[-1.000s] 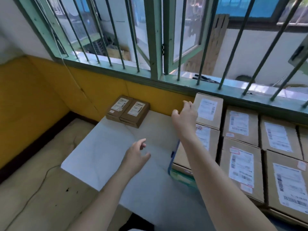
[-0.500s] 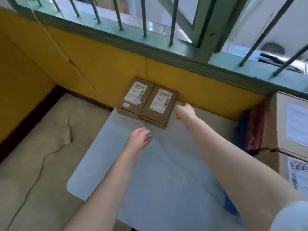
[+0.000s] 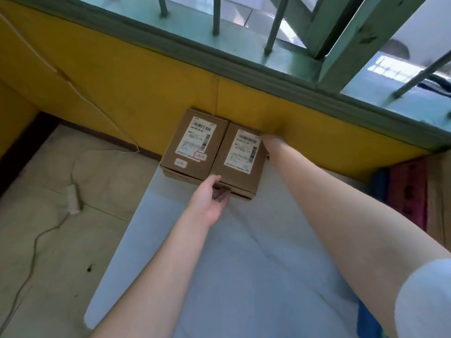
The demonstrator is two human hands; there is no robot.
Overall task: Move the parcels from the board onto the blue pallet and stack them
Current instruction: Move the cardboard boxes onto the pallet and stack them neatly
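- Head cam, looking down: two brown parcels sit side by side at the far end of the white board [image 3: 244,276], pushed right up against the yellow wall [image 3: 122,76] under the window.
- My left hand [image 3: 207,201] is at the near edge of the right parcel [image 3: 240,164], thumb up on its top edge, fingers curled underneath the front, so it's pinching that near edge.
- My right hand [image 3: 272,142] is at the far right corner of the same parcel. It's motion-blurred, so I can't tell if those fingers are spread or gripping.
- The left parcel [image 3: 195,145] isn't being touched. It touches the right one along its side, and each sits on a thinner box below.
- A sliver of the blue pallet [image 3: 368,320] shows at the board's lower right.
- White cable [image 3: 31,259] trails over the floor on the left.
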